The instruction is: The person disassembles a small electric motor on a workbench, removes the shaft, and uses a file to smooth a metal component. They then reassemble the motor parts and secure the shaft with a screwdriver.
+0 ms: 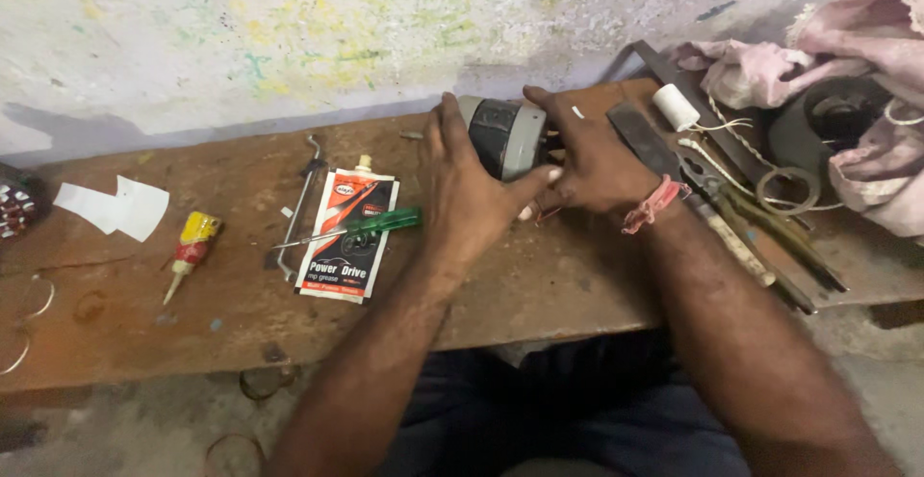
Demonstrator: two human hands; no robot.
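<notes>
Hands: left hand [462,183] and right hand [592,164] clasp the motor [507,135], fingers wrapped round, steadying it.
Screwdriver [371,225]: left of motor, on counter [539,284].

A worn wooden bench [539,284] stands against a paint-splattered wall [289,34].

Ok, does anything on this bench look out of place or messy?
Nothing spilled or broken shows. Both hands, left hand and right hand, clasp a small grey and black motor. The green-handled screwdriver lies across a grease pouch, and pink rags are heaped over gear at the right end.
</notes>
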